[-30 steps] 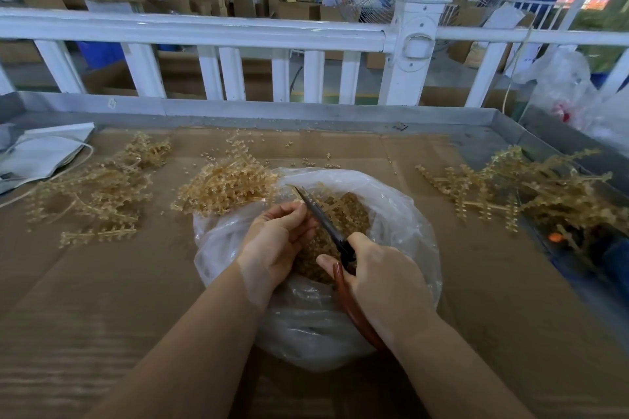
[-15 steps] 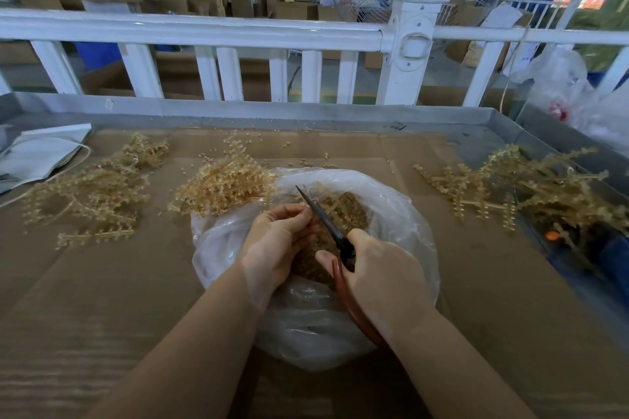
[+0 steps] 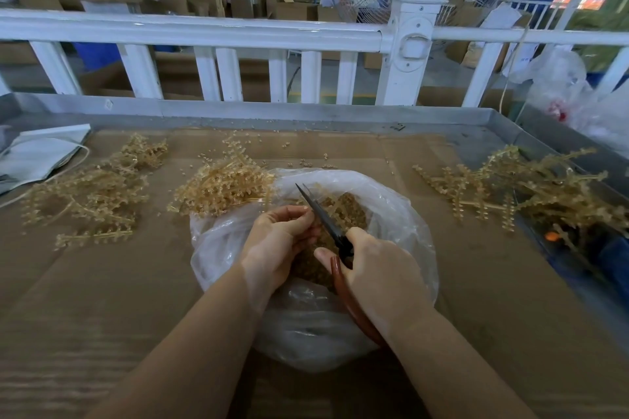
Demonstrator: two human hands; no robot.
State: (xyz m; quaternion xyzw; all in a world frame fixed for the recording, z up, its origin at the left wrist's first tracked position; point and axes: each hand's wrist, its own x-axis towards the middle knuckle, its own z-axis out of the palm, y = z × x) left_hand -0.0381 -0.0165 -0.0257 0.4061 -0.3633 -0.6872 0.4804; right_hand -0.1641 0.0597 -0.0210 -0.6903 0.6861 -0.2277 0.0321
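A clear plastic bag (image 3: pixel 401 211) lies open on the cardboard-covered table, holding a heap of small tan plastic pieces (image 3: pixel 347 211). My right hand (image 3: pixel 377 275) grips red-handled scissors (image 3: pixel 323 214) whose dark blades point up and left over the bag, slightly parted. My left hand (image 3: pixel 275 245) is curled beside the blades, its fingertips pinching something small and tan that I cannot make out clearly.
Tan plastic sprigs lie in three piles: far left (image 3: pixel 92 190), just left of the bag (image 3: pixel 224 187), and right (image 3: pixel 517 187). A white folded item (image 3: pixel 37 153) sits at the left edge. A metal table rim (image 3: pixel 272 109) and white fence (image 3: pixel 211 34) run behind.
Both hands stay over the bag with only slight shifts. The scissor blades keep nearly the same angle.
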